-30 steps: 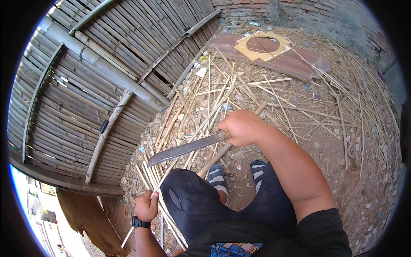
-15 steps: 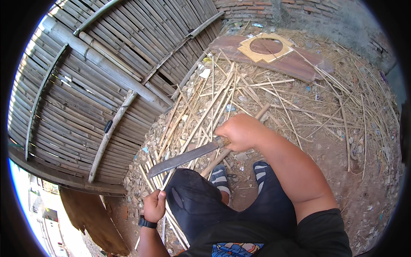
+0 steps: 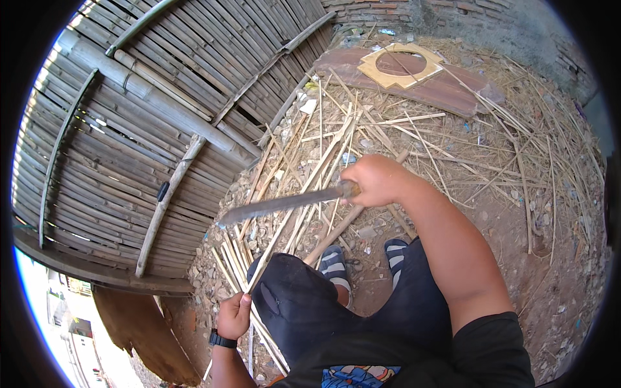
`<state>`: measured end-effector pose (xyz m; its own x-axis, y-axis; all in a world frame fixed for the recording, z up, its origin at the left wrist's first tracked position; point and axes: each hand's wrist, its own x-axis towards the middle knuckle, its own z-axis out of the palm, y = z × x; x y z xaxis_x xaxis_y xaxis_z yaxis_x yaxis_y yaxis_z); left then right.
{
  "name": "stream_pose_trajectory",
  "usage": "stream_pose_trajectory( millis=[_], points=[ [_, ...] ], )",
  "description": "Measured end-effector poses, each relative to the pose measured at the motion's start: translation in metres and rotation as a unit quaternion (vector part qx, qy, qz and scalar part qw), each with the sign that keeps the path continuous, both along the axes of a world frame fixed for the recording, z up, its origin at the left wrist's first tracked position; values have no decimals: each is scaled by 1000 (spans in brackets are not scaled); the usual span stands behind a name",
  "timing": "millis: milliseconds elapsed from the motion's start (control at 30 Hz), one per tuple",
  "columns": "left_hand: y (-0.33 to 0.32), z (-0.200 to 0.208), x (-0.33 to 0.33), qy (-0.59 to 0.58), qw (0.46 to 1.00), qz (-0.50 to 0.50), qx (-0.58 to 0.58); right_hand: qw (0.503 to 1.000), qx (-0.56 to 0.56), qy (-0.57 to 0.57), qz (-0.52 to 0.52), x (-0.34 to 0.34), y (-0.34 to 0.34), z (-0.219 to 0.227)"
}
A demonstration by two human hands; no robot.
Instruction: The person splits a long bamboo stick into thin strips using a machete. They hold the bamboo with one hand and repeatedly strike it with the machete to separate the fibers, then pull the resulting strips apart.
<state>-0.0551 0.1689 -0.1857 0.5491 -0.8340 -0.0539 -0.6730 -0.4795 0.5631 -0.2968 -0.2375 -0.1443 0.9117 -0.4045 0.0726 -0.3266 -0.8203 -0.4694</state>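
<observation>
My right hand [image 3: 374,181] is closed around the wooden handle of a machete [image 3: 284,203]. Its long blade points left, a little blurred, beyond my left knee. Low on the left, my left hand [image 3: 233,315] pinches a thin pale bamboo strip [image 3: 265,260] with the thumb on top. That strip slants up past the outer side of my left knee, under the blade from this view; its far end is lost among other strips. A bundle of split strips [image 3: 234,258] lies by the same knee and passes behind my left hand.
A bamboo slat wall [image 3: 129,168] rises on the left. Bamboo strips litter the stony ground ahead, with a thicker pole [image 3: 343,231] near my sandalled feet. Farther off, a brown board [image 3: 446,97] carries a yellow frame [image 3: 427,79] with a round hole, before a brick wall [image 3: 466,22].
My right hand has moved forward and slightly right, lifting the machete blade away from my left knee. My left hand stays nearly in place, holding the strip.
</observation>
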Motion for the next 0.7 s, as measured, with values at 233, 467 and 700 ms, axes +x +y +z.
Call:
stream_pose_trajectory(
  millis=[233,467,700],
  points=[
    [12,3,4,25,1000,13,15,933,134,-225,-246,-27,-78,-65],
    [13,3,5,128,991,-12,41,886,322,-259,-210,-33,-67,-32],
    [15,4,7,178,982,-33,45,835,394,-346,-164,-44,-57,-16]
  ],
)
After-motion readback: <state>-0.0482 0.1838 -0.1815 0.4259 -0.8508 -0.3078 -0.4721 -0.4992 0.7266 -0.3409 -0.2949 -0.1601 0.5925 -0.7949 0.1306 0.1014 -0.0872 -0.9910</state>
